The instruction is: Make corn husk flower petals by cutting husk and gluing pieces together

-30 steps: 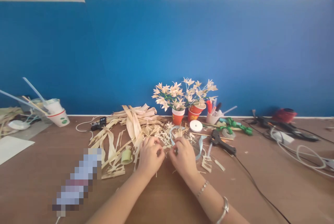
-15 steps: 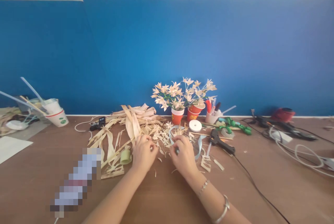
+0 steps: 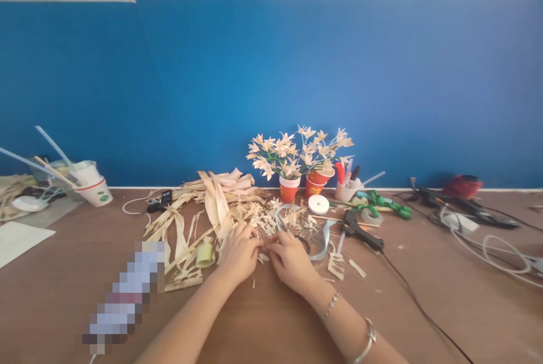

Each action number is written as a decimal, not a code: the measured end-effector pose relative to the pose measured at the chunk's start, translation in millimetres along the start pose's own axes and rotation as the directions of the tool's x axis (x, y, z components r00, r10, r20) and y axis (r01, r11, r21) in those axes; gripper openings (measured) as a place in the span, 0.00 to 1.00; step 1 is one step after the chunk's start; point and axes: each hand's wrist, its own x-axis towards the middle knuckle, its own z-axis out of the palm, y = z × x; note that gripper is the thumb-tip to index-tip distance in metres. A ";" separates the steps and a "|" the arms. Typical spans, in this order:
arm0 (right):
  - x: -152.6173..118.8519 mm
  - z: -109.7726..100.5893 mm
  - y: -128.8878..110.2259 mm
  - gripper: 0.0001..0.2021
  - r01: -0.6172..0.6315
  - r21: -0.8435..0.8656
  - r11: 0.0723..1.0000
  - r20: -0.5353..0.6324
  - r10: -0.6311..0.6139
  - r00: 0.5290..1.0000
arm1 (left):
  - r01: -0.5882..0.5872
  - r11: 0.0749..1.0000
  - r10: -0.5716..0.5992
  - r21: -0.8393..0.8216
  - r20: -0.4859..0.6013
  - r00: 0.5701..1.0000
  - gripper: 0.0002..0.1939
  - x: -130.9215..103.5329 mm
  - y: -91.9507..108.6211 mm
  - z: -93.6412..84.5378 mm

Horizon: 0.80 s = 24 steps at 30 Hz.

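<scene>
Small pale cut pieces (image 3: pixel 259 218) lie in a loose heap just beyond the fingertips of both hands, between the grip and the flower cups; one pale sliver (image 3: pixel 263 258) rests on the desk (image 3: pixel 263 324) just below the gap between the hands. The left hand (image 3: pixel 241 252) and right hand (image 3: pixel 292 259) face each other, thumbs and forefingers drawn in, their tips nearly meeting. Whether either grip is clamped on a piece cannot be told, the point of contact being too small to resolve. A dark ring-shaped handle (image 3: pixel 308 244) shows beside the right hand's knuckles; whether it is held is unclear. A pale blue ribbon (image 3: pixel 326 238) curves to the right of it.

To the left, near the left hand, lie long dry husk strips (image 3: pixel 216 200) and a light green roll (image 3: pixel 205 255). To the right, a black glue gun (image 3: pixel 352 226) lies on its side. Behind the heap stand red paper cups (image 3: pixel 289 190) bearing pale star-shaped flowers (image 3: pixel 282 149), with a white spool (image 3: pixel 318 204) in front and green bundles (image 3: pixel 382 204) farther right. A patterned white cup (image 3: pixel 98 193) leans at far left. A blue partition (image 3: pixel 271 81) closes the rear.
</scene>
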 end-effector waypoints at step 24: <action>4.1 4.7 3.2 0.08 -0.039 -0.011 0.999 -0.147 0.037 0.988 | -0.065 0.995 0.064 -0.075 -0.017 0.998 0.08 5.0 -1.8 1.1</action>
